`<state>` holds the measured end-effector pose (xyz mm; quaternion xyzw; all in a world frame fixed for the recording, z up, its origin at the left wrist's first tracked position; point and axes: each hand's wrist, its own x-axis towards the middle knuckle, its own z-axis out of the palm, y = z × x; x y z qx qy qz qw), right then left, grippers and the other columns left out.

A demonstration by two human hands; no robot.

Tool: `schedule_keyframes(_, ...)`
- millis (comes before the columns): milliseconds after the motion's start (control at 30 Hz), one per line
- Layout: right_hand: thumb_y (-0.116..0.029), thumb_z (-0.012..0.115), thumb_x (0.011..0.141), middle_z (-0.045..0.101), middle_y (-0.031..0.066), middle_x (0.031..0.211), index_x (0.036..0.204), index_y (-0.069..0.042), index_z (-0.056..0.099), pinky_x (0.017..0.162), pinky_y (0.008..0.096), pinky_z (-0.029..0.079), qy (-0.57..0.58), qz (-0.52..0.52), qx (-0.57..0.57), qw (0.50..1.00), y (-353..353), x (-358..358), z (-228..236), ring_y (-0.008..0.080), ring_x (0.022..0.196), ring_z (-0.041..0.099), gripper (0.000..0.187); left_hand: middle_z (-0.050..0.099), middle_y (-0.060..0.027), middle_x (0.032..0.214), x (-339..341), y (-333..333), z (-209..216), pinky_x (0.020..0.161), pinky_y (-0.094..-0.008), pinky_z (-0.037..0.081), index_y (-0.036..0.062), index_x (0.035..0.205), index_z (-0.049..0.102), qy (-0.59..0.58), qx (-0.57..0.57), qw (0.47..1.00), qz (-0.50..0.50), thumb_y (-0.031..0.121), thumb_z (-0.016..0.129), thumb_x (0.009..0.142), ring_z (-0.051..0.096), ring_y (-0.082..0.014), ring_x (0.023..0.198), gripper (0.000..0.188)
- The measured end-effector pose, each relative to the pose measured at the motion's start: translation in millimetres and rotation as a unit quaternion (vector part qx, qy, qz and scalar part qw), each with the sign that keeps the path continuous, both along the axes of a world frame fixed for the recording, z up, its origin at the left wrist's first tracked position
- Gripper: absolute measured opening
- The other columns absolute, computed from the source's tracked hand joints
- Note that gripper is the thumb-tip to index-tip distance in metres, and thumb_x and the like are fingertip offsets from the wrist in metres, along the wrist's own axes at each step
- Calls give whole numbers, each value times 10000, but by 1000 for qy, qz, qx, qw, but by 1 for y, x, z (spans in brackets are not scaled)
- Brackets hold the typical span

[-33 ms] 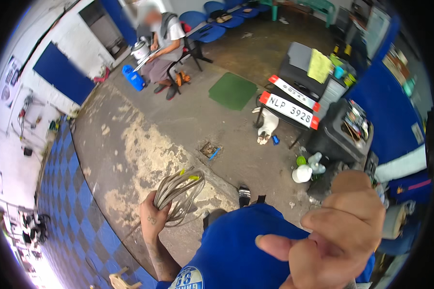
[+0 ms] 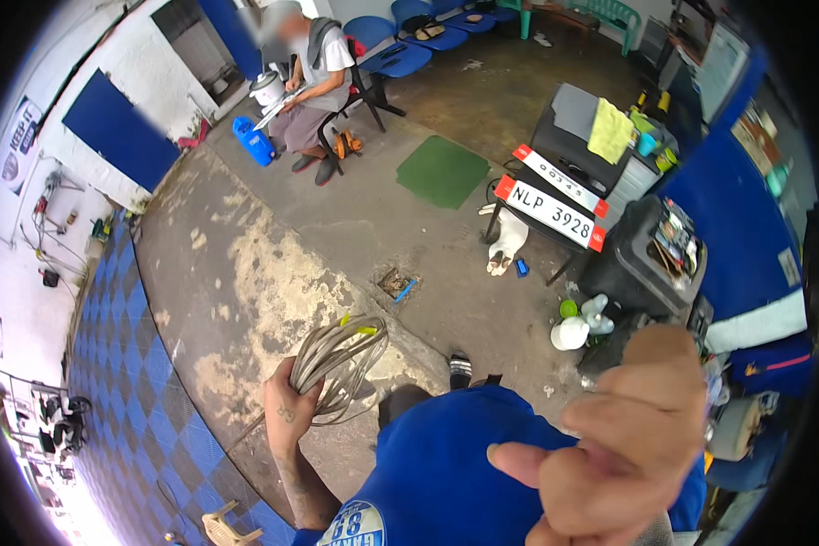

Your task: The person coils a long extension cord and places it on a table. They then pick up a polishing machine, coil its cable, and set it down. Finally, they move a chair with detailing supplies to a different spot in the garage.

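Note:
My left hand (image 2: 293, 405) is closed around a coil of grey cable (image 2: 338, 364), held up at the lower left over the floor. Two yellow-green bits show at the top of the loops. Close to the camera at the lower right is my right hand (image 2: 623, 437), large in view. Its fingers are loosely curled in, with the thumb sticking out to the left; I see nothing in it. It is in front of my blue shirt (image 2: 455, 455).
A seated person (image 2: 314, 91) with a board is at the upper left. A white cat (image 2: 508, 238) lies beside a small table with two licence plates (image 2: 551, 213). A black bin (image 2: 642, 250), white bottles (image 2: 570, 333) and a floor hole (image 2: 396, 284) are nearby. Blue-grey tiles (image 2: 141, 382) cover the left.
My right hand has shifted slightly left and the view has moved a little. The cable coil stays in my left hand.

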<state>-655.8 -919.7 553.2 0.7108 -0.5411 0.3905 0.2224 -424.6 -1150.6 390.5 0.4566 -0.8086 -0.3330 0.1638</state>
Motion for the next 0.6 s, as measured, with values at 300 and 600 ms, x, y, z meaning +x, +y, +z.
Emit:
schedule_keyframes(300,-226,796,643,584,132,1141,1469,-169,247,776,421,489,-113,140,202,963,-314,-144,-171,352,911,618,993,647,-223,748,-188,-191,-4,641,-414,517,-10,930,619,-36,20,979,-198,46,697,648,654,-384,736,298)
schedule_keyframes(600,-103,733,634,660,149,881,1260,-73,497,707,392,486,-439,56,384,810,-449,-269,-231,316,810,652,670,646,-172,789,-384,-358,-6,649,-445,510,57,1007,518,-47,19,897,-440,51,714,659,641,-392,752,399)
